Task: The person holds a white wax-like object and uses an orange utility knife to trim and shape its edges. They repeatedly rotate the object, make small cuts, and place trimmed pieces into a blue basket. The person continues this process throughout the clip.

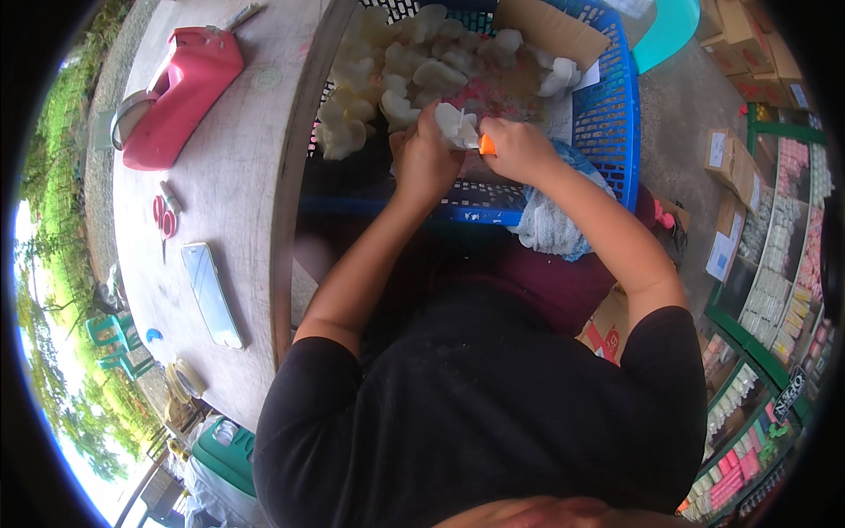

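Apparently trimming a white petalled piece (455, 126) with an orange-handled tool (487, 145).
Holding the piece in curled left fingers (429, 125) and the tool in tightly closed right fingers (508, 135); probably calls for steadying and turning the piece next, over the blue plastic basket (627, 110), short of pale petalled pieces (438, 77) heaped farther in.

Daylight floods in from the left, washing out to white behind the greenery (55, 167). The tabletop (251, 158) is bright; the phone (212, 295) reflects pale glare. The black shirt (493, 378) looks dim. Right-side shelves (748, 339) curve toward a black, blue-fringed fisheye rim.
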A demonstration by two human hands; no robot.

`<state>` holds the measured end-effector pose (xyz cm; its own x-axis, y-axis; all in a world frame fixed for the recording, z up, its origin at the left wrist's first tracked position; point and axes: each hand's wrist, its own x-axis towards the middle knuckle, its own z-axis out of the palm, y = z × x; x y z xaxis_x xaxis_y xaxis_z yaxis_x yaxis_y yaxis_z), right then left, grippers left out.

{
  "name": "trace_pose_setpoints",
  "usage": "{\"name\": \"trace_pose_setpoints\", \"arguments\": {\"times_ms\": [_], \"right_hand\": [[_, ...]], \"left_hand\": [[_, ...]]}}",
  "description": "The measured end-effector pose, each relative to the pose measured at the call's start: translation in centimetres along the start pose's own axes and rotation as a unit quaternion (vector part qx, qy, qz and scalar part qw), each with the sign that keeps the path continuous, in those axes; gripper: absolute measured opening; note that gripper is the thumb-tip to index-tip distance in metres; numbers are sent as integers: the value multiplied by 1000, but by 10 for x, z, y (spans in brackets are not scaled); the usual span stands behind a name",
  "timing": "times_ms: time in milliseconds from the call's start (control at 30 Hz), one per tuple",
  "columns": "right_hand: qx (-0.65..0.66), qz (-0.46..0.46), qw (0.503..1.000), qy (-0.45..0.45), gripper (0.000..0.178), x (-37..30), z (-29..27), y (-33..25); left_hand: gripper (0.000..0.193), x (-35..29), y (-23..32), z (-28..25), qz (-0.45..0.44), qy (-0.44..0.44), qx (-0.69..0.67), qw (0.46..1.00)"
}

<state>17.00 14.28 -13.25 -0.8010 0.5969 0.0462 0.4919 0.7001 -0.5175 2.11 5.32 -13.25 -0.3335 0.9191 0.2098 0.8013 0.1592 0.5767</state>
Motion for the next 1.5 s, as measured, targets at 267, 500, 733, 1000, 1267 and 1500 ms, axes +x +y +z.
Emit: {"name": "trace_pose_setpoints", "arguments": {"times_ms": [267, 500, 733, 1000, 1267, 1500], "right_hand": [[-47, 23, 999, -1, 19, 2, 3, 0], [-81, 155, 985, 4, 17, 11, 1, 26], [124, 256, 955, 86, 21, 13, -17, 43], [755, 360, 543, 74, 29, 10, -35, 66], [754, 241, 610, 32, 36, 10, -35, 63], [827, 130, 547, -6, 26, 8, -27, 89]], "left_hand": [[65, -2, 2, -2, 8, -7, 6, 1000], [63, -3, 6, -8, 4, 8, -25, 1000], [73, 4, -13, 2, -67, 4, -116, 991], [60, 14, -16, -23, -333, -152, -654, 662], [57, 15, -23, -22, -328, -128, -698, 623], [57, 16, -26, -20, -250, -140, -681, 674]]}}
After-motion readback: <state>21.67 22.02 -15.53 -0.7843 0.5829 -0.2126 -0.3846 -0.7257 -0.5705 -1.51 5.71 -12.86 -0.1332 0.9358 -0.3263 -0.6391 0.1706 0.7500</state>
